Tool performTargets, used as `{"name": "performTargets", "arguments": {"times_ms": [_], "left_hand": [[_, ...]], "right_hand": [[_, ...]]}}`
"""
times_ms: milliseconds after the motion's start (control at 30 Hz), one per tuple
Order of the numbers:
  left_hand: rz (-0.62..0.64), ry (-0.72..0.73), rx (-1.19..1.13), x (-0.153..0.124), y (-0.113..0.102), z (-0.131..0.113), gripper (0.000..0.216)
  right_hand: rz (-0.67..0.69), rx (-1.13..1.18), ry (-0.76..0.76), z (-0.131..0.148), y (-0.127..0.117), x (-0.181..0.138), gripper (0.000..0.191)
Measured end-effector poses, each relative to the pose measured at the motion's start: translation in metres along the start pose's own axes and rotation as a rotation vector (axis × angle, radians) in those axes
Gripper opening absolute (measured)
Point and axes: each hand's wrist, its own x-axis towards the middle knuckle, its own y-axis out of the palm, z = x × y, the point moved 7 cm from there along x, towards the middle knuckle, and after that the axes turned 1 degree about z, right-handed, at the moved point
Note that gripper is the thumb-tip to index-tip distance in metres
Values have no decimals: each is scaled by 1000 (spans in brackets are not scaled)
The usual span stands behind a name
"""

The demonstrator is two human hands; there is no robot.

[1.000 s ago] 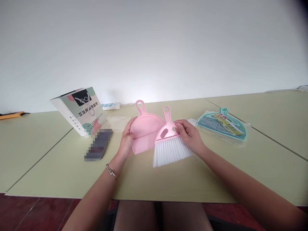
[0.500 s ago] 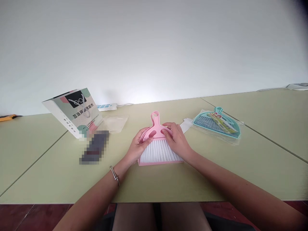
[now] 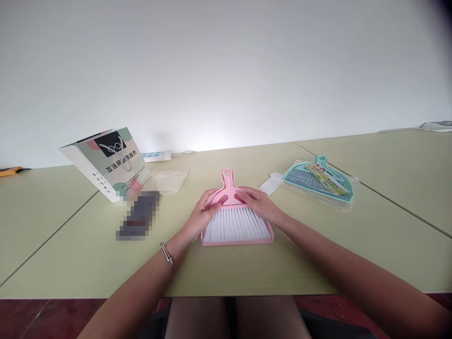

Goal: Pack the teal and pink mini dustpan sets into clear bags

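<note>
A small pink dustpan (image 3: 237, 242) lies flat on the pale green table (image 3: 247, 268), with a pink hand brush (image 3: 234, 222) nested inside it, white bristles pointing toward me. My left hand (image 3: 199, 217) grips the left edge of the set, thumb pressed on the brush's top. My right hand (image 3: 259, 205) curls over the right side of the brush head. The two handles (image 3: 228, 178) overlap and point away from me.
A teal dustpan set in clear wrap (image 3: 319, 181) lies at the right, a white paper slip (image 3: 270, 183) beside it. A printed paper bag (image 3: 108, 162), an empty clear bag (image 3: 167, 180) and a blurred dark object (image 3: 139, 214) sit at the left. A power strip (image 3: 157, 155) lies by the wall.
The brush and dustpan, held apart a second ago, are now nested together and pressed down flat on the table. Both hands slid to the sides of the set.
</note>
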Motion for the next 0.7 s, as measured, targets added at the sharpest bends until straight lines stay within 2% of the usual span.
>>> {"name": "performTargets", "arguments": {"times_ms": [300,433,567,700], "left_hand": [[-23,-14,37,3,-5,2,40],[-5,11,55,2,-2,-1,37],[98,26,53,-1,13,-1,37],[160,20,19,-2,23,3,41]], "right_hand": [[6,54,-26,2,5,-1,37],[91,111,43,-2,2,-2,39],[214,174,138,-6,0,-4,47],[134,104,176,-6,-5,-4,50]]}}
